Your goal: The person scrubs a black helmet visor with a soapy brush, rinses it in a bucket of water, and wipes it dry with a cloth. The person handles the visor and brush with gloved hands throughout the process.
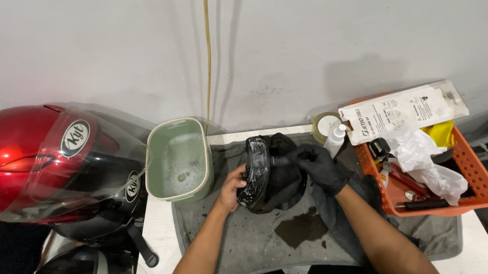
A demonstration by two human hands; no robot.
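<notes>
1. The left hand (pixel 234 188), bare, grips the near edge of a glossy black helmet part (pixel 259 171) that looks like a curved visor or shell piece, held on edge over a grey mat (pixel 248 245)
2. The right hand (pixel 319 164), in a black glove, is closed on a black cloth (pixel 285 157) bunched against the same part, so both hands are grasping
3. The part sits above the middle of the mat, just right of a green tub (pixel 180 158) with soapy water in it
4. White suds on the part's surface suggest it is wet and slippery; it looks stiff, light and easy to scratch, so the rim is the safer place to hold
5. A dark wet patch (pixel 301 229) lies on the mat below the hands
6. A red helmet (pixel 34 155) with a clear visor stands at the left; an orange basket (pixel 475 183) of tools and a spray bottle (pixel 336 139) stand at the right
</notes>
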